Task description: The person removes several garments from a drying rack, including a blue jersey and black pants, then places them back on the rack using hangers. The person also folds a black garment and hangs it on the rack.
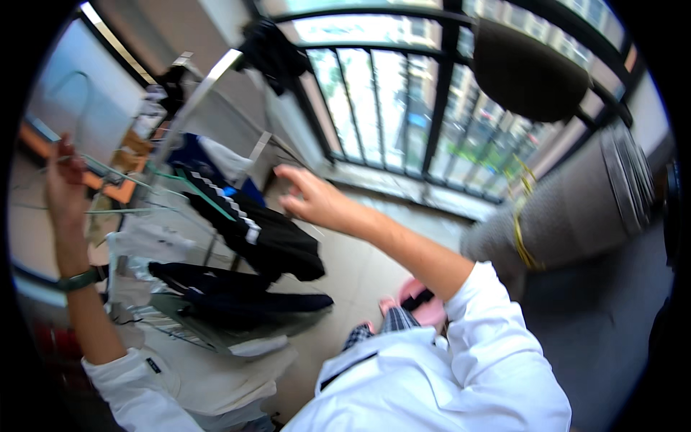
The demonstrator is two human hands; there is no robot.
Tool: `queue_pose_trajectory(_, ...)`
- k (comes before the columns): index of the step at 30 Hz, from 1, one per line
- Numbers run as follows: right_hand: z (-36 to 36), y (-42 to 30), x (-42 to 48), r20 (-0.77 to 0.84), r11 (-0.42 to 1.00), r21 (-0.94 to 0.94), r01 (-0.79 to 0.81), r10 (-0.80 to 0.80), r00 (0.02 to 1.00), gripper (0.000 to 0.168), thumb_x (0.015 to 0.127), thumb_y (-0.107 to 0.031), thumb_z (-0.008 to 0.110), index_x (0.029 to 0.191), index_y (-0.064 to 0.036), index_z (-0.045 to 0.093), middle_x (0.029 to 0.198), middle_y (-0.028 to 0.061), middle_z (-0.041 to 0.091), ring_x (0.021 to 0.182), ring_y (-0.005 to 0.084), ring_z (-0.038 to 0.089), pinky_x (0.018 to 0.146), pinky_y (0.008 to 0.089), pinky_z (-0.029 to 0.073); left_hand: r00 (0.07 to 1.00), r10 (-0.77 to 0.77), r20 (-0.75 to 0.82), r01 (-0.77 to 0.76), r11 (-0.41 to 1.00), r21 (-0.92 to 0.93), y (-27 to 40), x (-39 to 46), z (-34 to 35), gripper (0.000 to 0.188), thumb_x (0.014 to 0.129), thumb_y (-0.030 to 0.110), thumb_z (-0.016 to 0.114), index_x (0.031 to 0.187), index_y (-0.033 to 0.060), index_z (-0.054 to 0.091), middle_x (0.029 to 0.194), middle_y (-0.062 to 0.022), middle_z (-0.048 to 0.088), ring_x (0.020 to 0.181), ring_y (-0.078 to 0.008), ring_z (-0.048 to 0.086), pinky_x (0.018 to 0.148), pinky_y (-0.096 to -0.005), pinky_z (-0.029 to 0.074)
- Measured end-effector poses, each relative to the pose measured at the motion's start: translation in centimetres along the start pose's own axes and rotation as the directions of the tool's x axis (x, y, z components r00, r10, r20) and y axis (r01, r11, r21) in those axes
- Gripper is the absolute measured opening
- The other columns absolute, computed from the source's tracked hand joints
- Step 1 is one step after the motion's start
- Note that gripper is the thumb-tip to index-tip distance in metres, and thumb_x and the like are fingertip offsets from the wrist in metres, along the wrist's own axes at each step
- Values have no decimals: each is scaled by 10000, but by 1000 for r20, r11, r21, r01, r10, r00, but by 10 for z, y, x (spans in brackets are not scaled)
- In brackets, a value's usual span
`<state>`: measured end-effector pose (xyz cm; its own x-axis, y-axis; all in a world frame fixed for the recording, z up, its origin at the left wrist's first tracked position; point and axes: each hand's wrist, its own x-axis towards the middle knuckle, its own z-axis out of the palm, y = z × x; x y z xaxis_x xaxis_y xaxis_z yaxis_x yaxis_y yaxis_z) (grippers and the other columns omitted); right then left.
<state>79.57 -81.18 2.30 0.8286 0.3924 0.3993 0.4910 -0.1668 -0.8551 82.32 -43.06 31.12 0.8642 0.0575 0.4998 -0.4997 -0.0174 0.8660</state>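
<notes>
My left hand (69, 181) is raised at the far left, its fingers around a pale green clothes hanger (116, 171); blur softens the grip. My right hand (310, 200) is in mid-air near the middle, fingers bent and apart, with nothing visible in them. Between my hands hangs a black garment with a white checked stripe (270, 227), a green hanger (208, 197) at its top. Nearer to me hang a dark navy garment (243, 291), an olive-green garment (232, 332) and a white top (216, 372).
A metal drying-rack bar (200, 97) slants across the left, with black cloth (272, 54) at its far end. Beyond stands a black balcony railing (440, 97) with a brown mat (526, 70) over it. A tied grey carpet roll (567, 200) leans right. By my feet sits a pink basin (436, 313).
</notes>
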Motion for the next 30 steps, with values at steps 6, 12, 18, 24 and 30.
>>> queue_pose_trajectory(6,-56,-22,-70,-138,955,115,-274,289,947,537,842,-287,561,1284,-62,353,1201,209,470,1032,264,538,863,347,443,933,9,360,-123,947,295,-12,-8,121,365,946,294,419,1188,34,503,842,-2,563,672,-44,487,626,-172,412)
queue_pose_trajectory(12,-65,-63,-133,-261,964,163,-210,248,933,653,829,-348,592,1352,-99,289,1264,174,437,1191,277,422,949,382,384,728,-9,686,-97,989,116,-40,-84,253,349,949,292,397,1145,38,534,799,1,551,645,-36,507,556,-155,425)
queue_pose_trajectory(18,-79,-105,-187,-420,970,224,-94,183,889,743,755,-239,665,1355,-61,265,1289,150,423,1181,250,420,990,370,317,612,-212,762,241,968,76,-43,-172,365,412,948,341,350,1002,-32,516,793,-119,570,643,-147,594,613,-257,502)
queue_pose_trajectory(24,-88,-100,-237,-580,924,380,39,205,788,825,791,-353,647,1376,-6,181,1293,151,398,1160,231,443,961,335,353,390,-346,854,656,755,7,-85,-241,437,351,929,297,339,873,-18,481,621,-92,549,465,-141,570,384,-218,435)
queue_pose_trajectory(30,-104,-57,-314,-572,799,594,-96,503,648,824,824,-449,579,1364,6,155,1343,167,332,1210,233,395,941,304,371,194,-512,837,786,592,180,-144,-328,496,307,924,276,356,890,12,508,646,-59,542,439,-111,506,390,-214,422)
